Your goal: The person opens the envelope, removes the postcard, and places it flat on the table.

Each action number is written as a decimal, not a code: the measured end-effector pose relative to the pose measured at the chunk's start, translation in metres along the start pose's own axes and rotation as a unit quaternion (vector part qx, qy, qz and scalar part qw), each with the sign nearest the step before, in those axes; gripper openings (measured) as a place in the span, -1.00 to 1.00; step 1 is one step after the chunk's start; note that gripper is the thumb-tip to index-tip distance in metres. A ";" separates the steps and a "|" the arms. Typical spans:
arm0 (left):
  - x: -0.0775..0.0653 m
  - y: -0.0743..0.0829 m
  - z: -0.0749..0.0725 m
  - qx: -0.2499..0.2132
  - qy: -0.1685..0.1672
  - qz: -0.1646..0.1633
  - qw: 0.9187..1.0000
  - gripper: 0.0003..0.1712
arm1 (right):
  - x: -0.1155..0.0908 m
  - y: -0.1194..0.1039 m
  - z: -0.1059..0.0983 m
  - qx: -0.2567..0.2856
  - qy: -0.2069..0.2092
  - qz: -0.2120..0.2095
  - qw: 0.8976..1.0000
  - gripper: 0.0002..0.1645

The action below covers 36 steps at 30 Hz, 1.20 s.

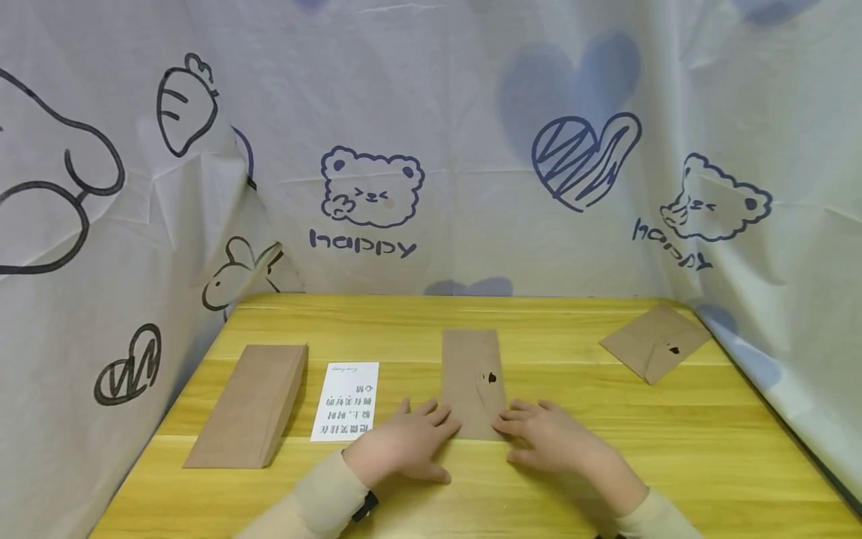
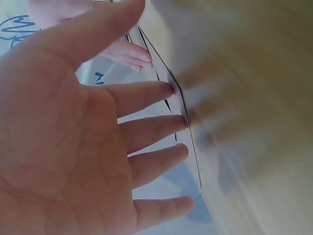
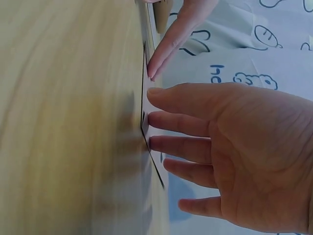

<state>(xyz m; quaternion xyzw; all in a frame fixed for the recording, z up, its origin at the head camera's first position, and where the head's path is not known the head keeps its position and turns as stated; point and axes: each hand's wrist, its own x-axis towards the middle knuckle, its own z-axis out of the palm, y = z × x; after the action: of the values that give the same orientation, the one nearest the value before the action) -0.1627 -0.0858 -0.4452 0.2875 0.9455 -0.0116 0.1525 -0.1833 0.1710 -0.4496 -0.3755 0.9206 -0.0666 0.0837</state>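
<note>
card point(image 1: 345, 402) cursive point(image 1: 346, 369): too small | left sleeve point(image 1: 313, 498): cut off below | middle envelope point(image 1: 468, 355) mark point(image 1: 492, 378): unclear, perhaps heart-shaped

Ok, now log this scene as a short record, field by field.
Left hand: fingers at the left edge of the middle envelope, which is brown, flat and has a dark mark
Right hand: fingers at that envelope's right edge
Card: white, printed, between the left and middle envelopes
Left envelope: brown; single or stacked, cannot tell
Right envelope: brown, set at an angle, also marked
Table: yellow, wood-grained
Backdrop: pale cloth with line drawings
</note>
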 end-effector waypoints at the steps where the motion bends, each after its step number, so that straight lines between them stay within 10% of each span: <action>1: -0.003 -0.002 0.001 -0.001 0.001 0.003 1.000 -0.04 | 0.001 -0.001 0.001 0.003 -0.003 -0.002 1.000 -0.38; 36: -0.058 -0.031 0.013 -0.039 0.034 0.012 0.999 -0.20 | 0.014 -0.042 0.010 -0.033 -0.028 -0.059 0.997 -0.29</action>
<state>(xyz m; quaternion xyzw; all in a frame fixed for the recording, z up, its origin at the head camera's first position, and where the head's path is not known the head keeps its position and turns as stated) -0.1302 -0.1445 -0.4428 0.2931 0.9463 0.0364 0.1319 -0.1625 0.1308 -0.4527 -0.4337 0.8958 -0.0306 0.0926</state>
